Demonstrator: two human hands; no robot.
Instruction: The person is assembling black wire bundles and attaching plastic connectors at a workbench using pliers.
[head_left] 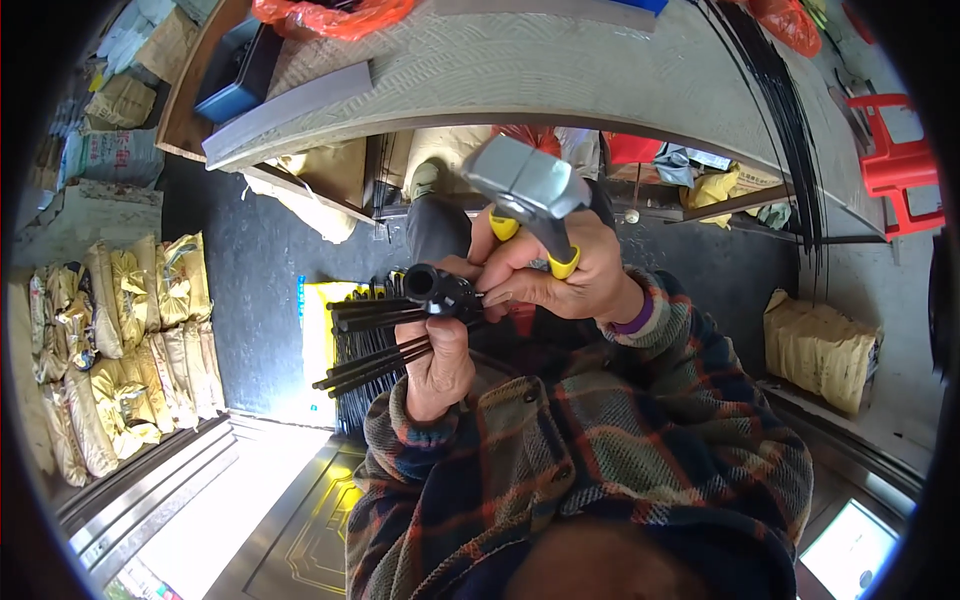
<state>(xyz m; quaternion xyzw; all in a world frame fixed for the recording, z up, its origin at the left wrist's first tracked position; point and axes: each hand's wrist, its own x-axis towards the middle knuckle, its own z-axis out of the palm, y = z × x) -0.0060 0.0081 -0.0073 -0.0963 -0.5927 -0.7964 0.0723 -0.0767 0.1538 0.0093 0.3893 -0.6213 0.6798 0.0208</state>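
Observation:
My left hand [438, 375] is closed round a black tubular hub [440, 290] with several thin black rods [365, 318] fanning out to the left, like part of an umbrella frame. The hub's hollow end faces up. In my right hand [585, 270] is a hammer [532, 178] with a silver head and a black and yellow handle, its head raised above the fingers. The right thumb and fingertips also pinch at the hub's side; anything small between them cannot be made out. A second yellow piece [505, 225] shows under the hammer head.
A worktable [560, 70] spans the far side, with a blue box [235, 75] and long black strips [780, 110] on it. More black rods lie over a yellow bag [318, 310] at left. Wrapped packages [140, 290], a brown sack [822, 345] and a red stool [895, 160] stand around.

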